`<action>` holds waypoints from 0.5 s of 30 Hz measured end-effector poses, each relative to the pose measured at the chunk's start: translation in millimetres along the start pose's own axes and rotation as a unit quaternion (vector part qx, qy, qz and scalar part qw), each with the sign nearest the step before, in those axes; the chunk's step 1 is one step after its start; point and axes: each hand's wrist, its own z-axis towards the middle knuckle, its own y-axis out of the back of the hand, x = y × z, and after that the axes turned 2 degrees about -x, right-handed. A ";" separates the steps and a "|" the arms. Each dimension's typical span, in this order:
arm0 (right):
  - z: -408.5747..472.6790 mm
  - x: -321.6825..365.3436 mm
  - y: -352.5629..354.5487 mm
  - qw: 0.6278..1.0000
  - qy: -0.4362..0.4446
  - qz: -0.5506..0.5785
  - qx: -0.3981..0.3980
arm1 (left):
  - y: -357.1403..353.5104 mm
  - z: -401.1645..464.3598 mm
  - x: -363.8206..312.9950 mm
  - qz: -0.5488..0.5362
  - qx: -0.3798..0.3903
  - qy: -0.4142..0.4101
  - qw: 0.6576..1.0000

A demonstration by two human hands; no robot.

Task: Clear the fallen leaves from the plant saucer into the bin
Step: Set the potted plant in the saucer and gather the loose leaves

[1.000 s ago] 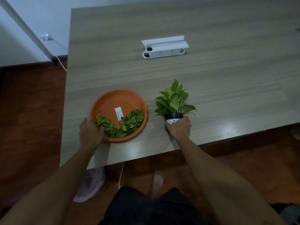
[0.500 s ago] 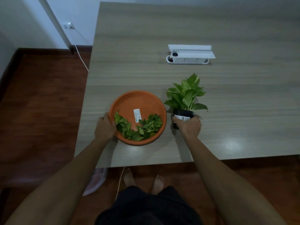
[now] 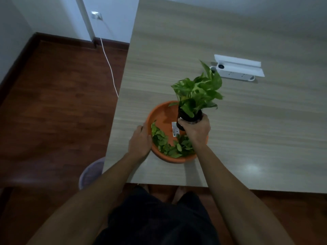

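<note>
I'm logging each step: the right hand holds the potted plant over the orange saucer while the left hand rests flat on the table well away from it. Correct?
Not quite. In the head view the left hand grips the saucer's rim. The right hand does hold the potted plant over it.

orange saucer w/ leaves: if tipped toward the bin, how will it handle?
The saucer looks like rigid, shallow plastic, so probably light. The loose leaves heaped at its near rim would likely slide out easily. The left hand grips one edge only, so it may wobble.

Wood-grain table, dark wooden floor, white wall
</note>
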 end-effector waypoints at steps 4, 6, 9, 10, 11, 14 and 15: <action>-3.1 -0.6 -23.7 1.000 0.004 0.005 0.001 | -0.5 0.8 1.0 0.003 -0.005 -0.002 1.000; -3.8 -4.9 -31.2 1.000 0.014 0.007 0.006 | -1.2 2.1 1.8 0.004 -0.010 -0.001 1.000; -7.4 -15.2 -36.7 0.999 0.031 0.012 0.002 | -1.3 0.6 2.6 0.006 -0.011 0.003 1.000; -8.3 -21.4 -40.2 0.999 0.037 0.009 -0.001 | -1.7 1.0 2.9 0.006 -0.011 0.002 1.000; -10.6 -23.3 -40.9 0.999 0.043 0.009 0.000 | -1.1 0.8 3.1 0.006 -0.010 0.001 1.000; -13.3 -33.1 -44.9 0.999 0.033 0.015 0.030 | -0.4 2.2 4.0 0.004 -0.005 -0.006 1.000; -14.0 -34.7 -45.1 0.999 0.026 0.008 0.033 | -0.3 2.2 4.7 0.005 -0.002 -0.006 1.000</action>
